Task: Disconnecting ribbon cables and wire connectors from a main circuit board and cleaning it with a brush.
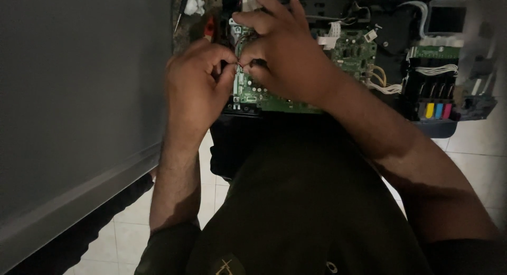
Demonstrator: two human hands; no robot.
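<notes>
Green circuit board (296, 90), mounted in an opened printer (401, 53). Thin wire (240, 64) above its left edge, pinched by left hand (196, 87) and right hand (282, 56), fingertips meeting. Coloured ink tanks (438, 110) at right. Pale tiled floor (475, 148) beneath; grey panel (79, 106) left.

Both bare forearms reach away from the body toward the far side, converging at the middle. The left hand (198, 77) is curled, fingertips pinched together at its right edge. The right hand (282, 48) arches over, knuckles up, its fingertips (248, 63) pinched and nearly meeting the left's.
</notes>
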